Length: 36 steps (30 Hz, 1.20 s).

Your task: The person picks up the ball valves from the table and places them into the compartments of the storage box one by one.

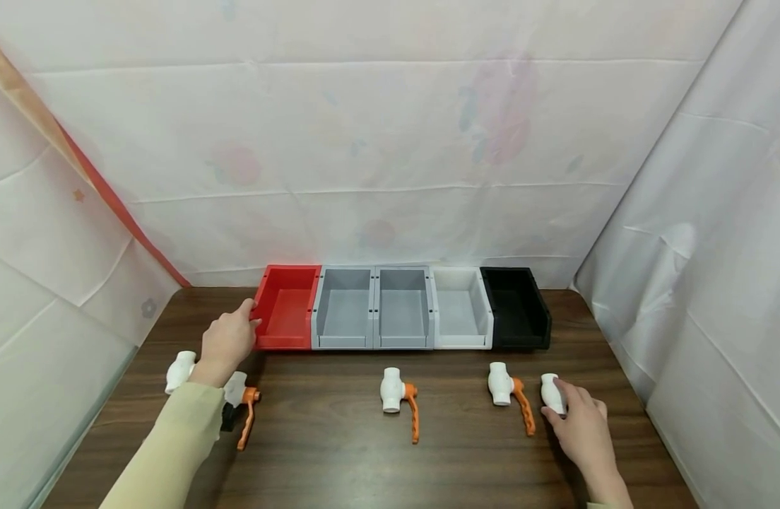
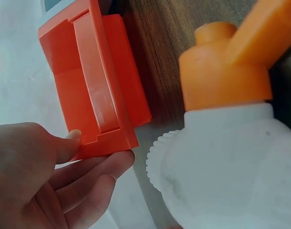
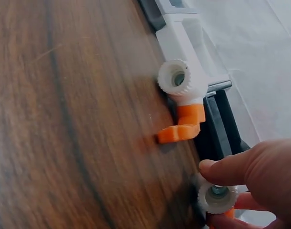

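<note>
My left hand (image 1: 227,343) is at the left wall of the red bin (image 1: 287,307). In the left wrist view, the thumb lies inside the bin's wall and the fingers outside, pinching it. At the far right, my right hand (image 1: 583,428) grips a white ball valve (image 1: 551,393) between thumb and fingers; its orange handle is mostly hidden by the hand. Left of that stands another white ball valve (image 1: 500,385) with an orange handle. Near my left forearm are a white valve (image 1: 180,371), partly covered, and a valve with an orange handle (image 1: 247,418).
To the right of the red bin, two grey bins (image 1: 345,305), a white bin (image 1: 461,307) and a black bin (image 1: 516,309) stand in one row. Another ball valve (image 1: 392,391) is at the table's middle. Floral cloth (image 1: 377,141) hangs behind the wooden table (image 1: 326,452).
</note>
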Tool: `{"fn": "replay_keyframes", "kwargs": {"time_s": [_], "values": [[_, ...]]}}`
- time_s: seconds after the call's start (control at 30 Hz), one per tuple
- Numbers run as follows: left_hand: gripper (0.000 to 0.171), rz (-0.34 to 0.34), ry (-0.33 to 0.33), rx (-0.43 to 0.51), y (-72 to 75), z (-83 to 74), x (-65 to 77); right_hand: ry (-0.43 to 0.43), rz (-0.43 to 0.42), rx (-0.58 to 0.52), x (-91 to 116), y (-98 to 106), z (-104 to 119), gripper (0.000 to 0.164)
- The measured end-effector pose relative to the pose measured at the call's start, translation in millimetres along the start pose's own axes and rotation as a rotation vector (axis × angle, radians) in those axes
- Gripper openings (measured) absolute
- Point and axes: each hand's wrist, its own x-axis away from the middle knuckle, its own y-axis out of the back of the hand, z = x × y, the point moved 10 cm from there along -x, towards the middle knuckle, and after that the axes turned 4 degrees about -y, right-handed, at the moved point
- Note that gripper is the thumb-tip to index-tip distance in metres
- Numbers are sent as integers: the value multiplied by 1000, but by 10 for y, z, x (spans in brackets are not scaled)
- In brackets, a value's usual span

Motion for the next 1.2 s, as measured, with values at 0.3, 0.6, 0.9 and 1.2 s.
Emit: {"fn": "replay_keyframes", "kwargs": {"time_s": [0.3, 0.6, 0.9, 1.2], "values": [[40, 14, 3, -3, -4, -5, 4, -79, 97, -33, -18, -32, -73, 66], [37, 9, -2, -3, -5, 6, 12, -83, 89, -49, -19, -57, -83, 65], [38, 10, -7, -8, -20, -20, -21, -73, 73, -36, -24, -59, -99, 65], [40, 28, -3, -6, -38, -6, -6, -11, 9, -10, -21, -62, -44, 54]]}}
